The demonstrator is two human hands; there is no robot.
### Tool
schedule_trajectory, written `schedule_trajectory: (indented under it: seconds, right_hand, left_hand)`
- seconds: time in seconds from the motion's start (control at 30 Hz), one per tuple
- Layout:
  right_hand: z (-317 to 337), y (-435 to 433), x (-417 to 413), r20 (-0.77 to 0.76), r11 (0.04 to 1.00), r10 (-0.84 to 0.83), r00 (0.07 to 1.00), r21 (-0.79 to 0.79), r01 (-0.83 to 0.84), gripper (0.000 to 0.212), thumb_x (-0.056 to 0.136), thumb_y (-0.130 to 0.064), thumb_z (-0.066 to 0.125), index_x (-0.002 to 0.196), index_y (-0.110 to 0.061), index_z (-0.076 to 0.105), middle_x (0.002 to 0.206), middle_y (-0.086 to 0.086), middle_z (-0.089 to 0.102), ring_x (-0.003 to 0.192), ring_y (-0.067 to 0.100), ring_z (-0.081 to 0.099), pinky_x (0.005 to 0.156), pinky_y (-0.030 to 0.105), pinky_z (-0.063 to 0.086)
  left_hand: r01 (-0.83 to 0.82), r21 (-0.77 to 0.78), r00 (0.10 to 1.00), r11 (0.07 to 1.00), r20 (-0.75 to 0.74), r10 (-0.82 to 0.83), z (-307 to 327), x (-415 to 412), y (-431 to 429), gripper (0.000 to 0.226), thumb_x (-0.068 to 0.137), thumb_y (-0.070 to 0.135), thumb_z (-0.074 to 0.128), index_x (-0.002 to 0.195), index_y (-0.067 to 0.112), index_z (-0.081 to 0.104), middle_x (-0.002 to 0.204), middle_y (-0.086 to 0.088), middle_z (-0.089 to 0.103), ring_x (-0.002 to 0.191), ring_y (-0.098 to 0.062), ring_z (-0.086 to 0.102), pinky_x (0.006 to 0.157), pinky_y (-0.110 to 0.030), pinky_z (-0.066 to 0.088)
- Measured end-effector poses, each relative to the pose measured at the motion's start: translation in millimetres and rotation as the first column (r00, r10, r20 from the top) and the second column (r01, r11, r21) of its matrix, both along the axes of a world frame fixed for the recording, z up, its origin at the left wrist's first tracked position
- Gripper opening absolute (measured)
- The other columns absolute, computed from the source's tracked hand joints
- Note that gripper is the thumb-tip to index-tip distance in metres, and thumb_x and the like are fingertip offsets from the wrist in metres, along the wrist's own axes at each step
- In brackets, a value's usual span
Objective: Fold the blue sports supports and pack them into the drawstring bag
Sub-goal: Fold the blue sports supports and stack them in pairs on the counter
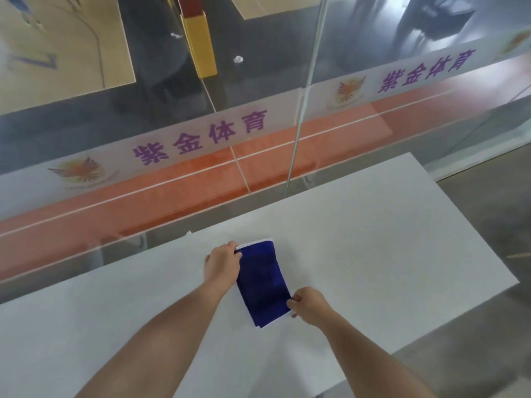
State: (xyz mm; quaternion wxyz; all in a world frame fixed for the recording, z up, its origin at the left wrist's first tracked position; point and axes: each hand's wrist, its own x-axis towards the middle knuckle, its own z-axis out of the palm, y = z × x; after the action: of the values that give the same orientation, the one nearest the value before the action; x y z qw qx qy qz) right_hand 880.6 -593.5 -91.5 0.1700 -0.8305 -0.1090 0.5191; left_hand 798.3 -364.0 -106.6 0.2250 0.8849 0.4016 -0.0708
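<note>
1. My right hand [309,307]: nearest to me, bare forearm coming in from the lower edge. Thumb and fingers are curled, pinching the near right corner of the blue support.

2. Blue support [263,282]: one piece, lying flat on the table between my two hands and touching both. Dark blue matte cloth, a long rectangle set aslant, with thin white trim at the far end and the near end.

3. My left hand [221,262]: farther out, fingers curled over the far left corner of the support, gripping it at the white trim.

4. Table [373,225]: white, flat, matte top with straight edges.

5. Glass wall [298,124]: just beyond the table's far edge. Clear panes crossed by a frosted band with purple characters [198,139] and an orange and yellow emblem [79,170].

6. Through the glass: an orange floor strip [172,193] with white lines, grey floor, and an upright yellow post [201,44].
</note>
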Motion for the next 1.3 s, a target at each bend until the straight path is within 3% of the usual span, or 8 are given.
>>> schedule_trajectory:
  seconds: [0.33,0.47,0.57,0.83,0.97,1.07,1.2,1.3]
  right_hand:
    - [-27,12,-18,0.110,0.989,0.070,0.992,-0.136,-0.055,0.023,0.088,-0.030,0.050,0.096,-0.014,0.066,0.095,0.004,0.071,0.087,0.023,0.067,0.083,0.040,0.058]
    - [-28,9,-28,0.249,0.993,0.008,0.969,-0.117,0.022,0.048,0.090,-0.047,0.056,0.129,-0.020,0.048,0.123,0.002,0.056,0.105,0.025,0.062,0.081,0.035,0.050]
    - [-34,9,-40,0.255,0.998,0.014,0.967,-0.059,0.002,0.057,0.092,-0.041,0.061,0.140,-0.021,0.039,0.133,0.002,0.051,0.113,0.025,0.060,0.087,0.034,0.049]
    - [-51,1,-63,0.278,0.995,-0.030,0.960,-0.080,0.054,0.018,0.093,-0.020,0.055,0.109,-0.011,0.059,0.117,0.006,0.052,0.089,0.025,0.061,0.080,0.035,0.053]
    - [-53,-13,-82,0.272,0.997,-0.018,0.962,-0.064,0.037,0.016,0.090,-0.020,0.059,0.102,-0.009,0.059,0.107,0.008,0.059,0.082,0.023,0.061,0.074,0.033,0.053]
    - [-52,-20,-106,0.223,0.999,-0.023,0.975,-0.023,0.029,0.016,0.088,-0.018,0.061,0.101,-0.011,0.054,0.097,0.005,0.062,0.083,0.023,0.060,0.069,0.032,0.049]
    - [-46,-15,-139,0.152,0.988,0.155,0.976,-0.032,-0.152,0.014,0.086,-0.018,0.056,0.094,-0.011,0.065,0.085,0.004,0.066,0.071,0.020,0.059,0.063,0.029,0.046]
    - [-25,-6,-167,0.133,0.942,0.334,0.933,-0.005,-0.336,0.018,0.088,-0.023,0.056,0.089,-0.012,0.069,0.079,0.004,0.069,0.068,0.019,0.061,0.059,0.028,0.047]
  left_hand:
    - [0.019,-0.074,1.000,0.997,0.008,-0.019,-28,-14,20,0.019,0.093,0.030,0.060,0.109,0.020,0.062,0.109,-0.006,0.066,0.104,-0.030,0.061,0.087,-0.039,0.047]
    - [0.133,-0.069,0.991,0.989,0.037,-0.131,-35,-13,19,0.041,0.095,0.031,0.058,0.134,0.019,0.052,0.133,-0.003,0.052,0.120,-0.027,0.047,0.100,-0.042,0.043]
    - [0.229,-0.062,0.973,0.972,0.007,-0.229,-43,-11,19,0.036,0.096,0.027,0.056,0.130,0.018,0.053,0.131,-0.003,0.054,0.118,-0.026,0.046,0.099,-0.040,0.044]
    - [0.140,-0.091,0.987,0.986,-0.072,-0.147,-47,-46,6,0.021,0.098,0.025,0.052,0.114,0.018,0.062,0.116,-0.005,0.054,0.112,-0.027,0.048,0.095,-0.038,0.043]
    - [0.019,-0.149,0.994,0.989,-0.099,-0.034,-41,-93,-12,0.012,0.094,0.023,0.047,0.091,0.019,0.058,0.091,0.000,0.062,0.087,-0.027,0.061,0.073,-0.036,0.047]
    - [-0.124,-0.198,0.990,0.972,-0.096,0.106,-35,-137,-30,0.012,0.094,0.020,0.045,0.092,0.016,0.056,0.083,-0.002,0.065,0.075,-0.026,0.062,0.064,-0.037,0.051]
    - [-0.245,-0.169,0.968,0.955,-0.104,0.230,-12,-204,-53,0.010,0.093,0.013,0.050,0.091,0.010,0.059,0.077,-0.004,0.061,0.069,-0.026,0.057,0.053,-0.032,0.037]
    - [-0.355,-0.155,0.935,0.922,-0.081,0.346,17,-264,-67,0.013,0.092,0.014,0.049,0.083,0.010,0.057,0.077,-0.005,0.064,0.071,-0.028,0.062,0.057,-0.036,0.043]
